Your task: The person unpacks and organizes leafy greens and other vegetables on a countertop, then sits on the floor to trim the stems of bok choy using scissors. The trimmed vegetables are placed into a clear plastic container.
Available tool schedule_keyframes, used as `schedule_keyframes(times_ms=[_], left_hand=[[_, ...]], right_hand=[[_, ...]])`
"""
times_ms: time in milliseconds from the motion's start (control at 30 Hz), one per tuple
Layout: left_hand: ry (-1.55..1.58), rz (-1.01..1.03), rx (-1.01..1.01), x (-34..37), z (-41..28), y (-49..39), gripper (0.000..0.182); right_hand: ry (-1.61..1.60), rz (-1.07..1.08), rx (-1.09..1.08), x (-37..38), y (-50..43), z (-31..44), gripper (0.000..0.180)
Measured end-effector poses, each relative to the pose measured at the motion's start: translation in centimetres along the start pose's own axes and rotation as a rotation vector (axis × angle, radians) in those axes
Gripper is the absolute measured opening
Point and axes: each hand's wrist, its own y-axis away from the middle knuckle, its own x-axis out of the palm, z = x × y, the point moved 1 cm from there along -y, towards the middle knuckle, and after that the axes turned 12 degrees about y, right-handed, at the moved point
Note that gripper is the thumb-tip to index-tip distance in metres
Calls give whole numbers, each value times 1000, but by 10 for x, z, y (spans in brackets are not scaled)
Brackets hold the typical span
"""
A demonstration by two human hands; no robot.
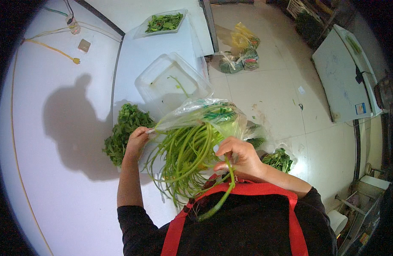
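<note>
My left hand (138, 138) pinches the edge of a clear plastic bag (196, 112) at its left side. Long, thin green vegetable stems (186, 150) spill from the bag's mouth towards my chest. My right hand (242, 156) is at the right of the bundle, fingers curled around a thicker green stalk (227, 195) that hangs down in front of my apron. The fingers partly hide where that stalk is held. Beside my left hand, a heap of leafy greens (127, 131) lies on the white surface. Beyond the bag sits a translucent plastic tub (145, 81) with a stem scrap inside.
A clear tray of cut greens (164, 23) stands at the far end of the white surface (129, 60). Bagged vegetables (242, 60) and loose leafy greens (279, 160) lie on the tiled floor to the right. A white chest freezer (343, 73) stands farther right. Cables (52, 51) hang on the left wall.
</note>
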Motion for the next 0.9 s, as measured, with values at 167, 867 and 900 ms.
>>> schedule_keyframes(times_ms=[167,867,900], left_hand=[[-154,265,45,-3,-28,-8,4],[-1379,853,106,194,-64,19,24],[-1289,922,203,192,-59,13,23]], right_hand=[[-110,-74,-124,-8,-21,16,29],[-17,316,-445,57,-33,15,22],[15,283,-425,54,-32,15,22]])
